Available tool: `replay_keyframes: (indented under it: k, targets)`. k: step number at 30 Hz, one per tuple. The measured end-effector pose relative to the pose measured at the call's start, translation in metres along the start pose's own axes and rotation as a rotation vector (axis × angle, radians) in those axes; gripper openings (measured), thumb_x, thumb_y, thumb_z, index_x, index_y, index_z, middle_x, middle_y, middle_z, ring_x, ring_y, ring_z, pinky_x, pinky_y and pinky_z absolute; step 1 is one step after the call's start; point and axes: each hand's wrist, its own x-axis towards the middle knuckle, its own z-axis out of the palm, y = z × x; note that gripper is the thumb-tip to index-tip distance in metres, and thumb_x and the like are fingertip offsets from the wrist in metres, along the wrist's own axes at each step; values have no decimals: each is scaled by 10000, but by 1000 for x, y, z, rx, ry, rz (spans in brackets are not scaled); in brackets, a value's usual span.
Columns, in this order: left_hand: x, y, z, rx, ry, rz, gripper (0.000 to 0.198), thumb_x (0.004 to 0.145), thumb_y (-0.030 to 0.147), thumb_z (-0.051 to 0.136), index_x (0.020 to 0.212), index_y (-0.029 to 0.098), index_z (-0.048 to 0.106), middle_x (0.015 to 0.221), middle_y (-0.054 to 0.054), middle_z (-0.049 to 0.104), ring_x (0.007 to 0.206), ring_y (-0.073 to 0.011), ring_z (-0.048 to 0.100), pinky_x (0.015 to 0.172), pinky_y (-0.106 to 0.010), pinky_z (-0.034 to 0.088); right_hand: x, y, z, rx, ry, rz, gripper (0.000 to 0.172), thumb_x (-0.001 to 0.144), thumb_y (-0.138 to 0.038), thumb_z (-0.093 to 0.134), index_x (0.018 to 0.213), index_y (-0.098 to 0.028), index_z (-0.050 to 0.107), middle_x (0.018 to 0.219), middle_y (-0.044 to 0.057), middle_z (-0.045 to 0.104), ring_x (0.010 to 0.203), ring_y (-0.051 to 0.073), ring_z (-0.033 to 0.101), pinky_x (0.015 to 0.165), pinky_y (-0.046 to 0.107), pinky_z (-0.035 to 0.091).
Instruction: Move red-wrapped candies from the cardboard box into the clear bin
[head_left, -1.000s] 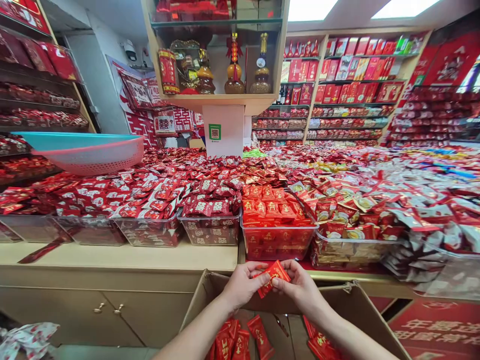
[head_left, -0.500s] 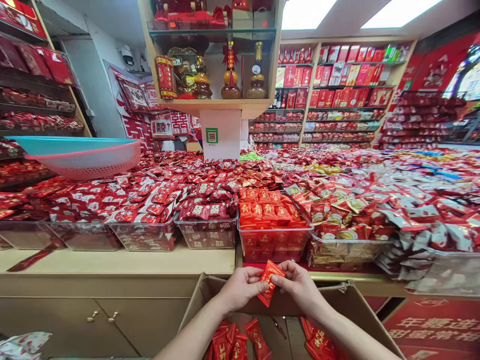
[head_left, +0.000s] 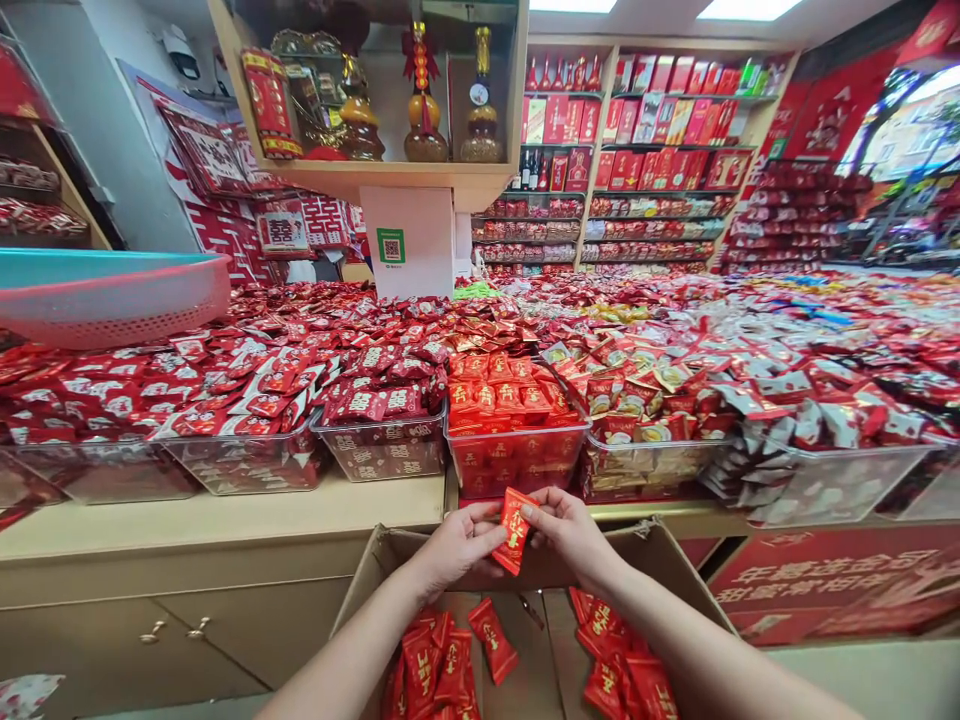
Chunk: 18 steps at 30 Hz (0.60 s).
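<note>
Holding one red packet (head_left: 514, 528) between both hands, you stand at a shop counter (head_left: 225, 515) over an open carton (head_left: 645, 560). Your left hand (head_left: 456, 545) pinches the packet's lower left edge with thumb and fingers closed on it; your right hand (head_left: 564, 525) grips its upper right edge the same way. The packet stands nearly upright, tilted a little, in the air just above the carton's far flap and just in front of a clear bin (head_left: 516, 455) heaped with similar red packets. More loose packets (head_left: 442, 670) lie in the carton below your wrists, in two groups, left and right. Neighbouring bins (head_left: 382, 450) along the counter carry other wrapped sweets, and a pink and blue basket (head_left: 112, 300) sits on the pile at far left. Shelves (head_left: 645, 150) of red boxes fill the back wall.

Step in hand, as judged from the pose: the packet seems to be in transfer between carton and bin, squared up in both hands. The bin is already piled above its rim. The next move would call for a short lift forward over the bin's near wall, one hand letting go first, and a flat placement on the heap so that the packet does not slide back toward the counter edge.
</note>
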Motion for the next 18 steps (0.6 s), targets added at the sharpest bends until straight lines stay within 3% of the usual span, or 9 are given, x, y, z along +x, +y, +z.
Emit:
replay_keyframes:
  k: [5, 10, 18]
  targets:
    - [6, -5, 1, 60, 101, 41, 473, 664, 290, 615, 1089, 151, 462, 754, -44, 638, 630, -131, 585, 512, -225, 485, 3, 1, 0, -89, -50, -88, 279, 620, -372, 624, 720, -150, 486, 626, -10, 553, 548, 94, 495, 474, 209, 390]
    - [8, -4, 3, 44, 203, 91, 528, 644, 294, 632, 1102, 152, 410, 779, -51, 647, 661, -149, 593, 537, -261, 497, 6, -4, -1, -82, -145, -56, 310, 578, -349, 661, 745, -149, 493, 675, 5, 581, 604, 110, 512, 538, 226, 386]
    - [11, -8, -2, 69, 114, 51, 439, 622, 262, 656, 1003, 150, 469, 778, -40, 640, 665, -146, 603, 544, -248, 495, 8, 1, -2, -124, -89, -90, 321, 564, -405, 654, 637, -148, 476, 547, -38, 507, 506, 85, 442, 491, 215, 337]
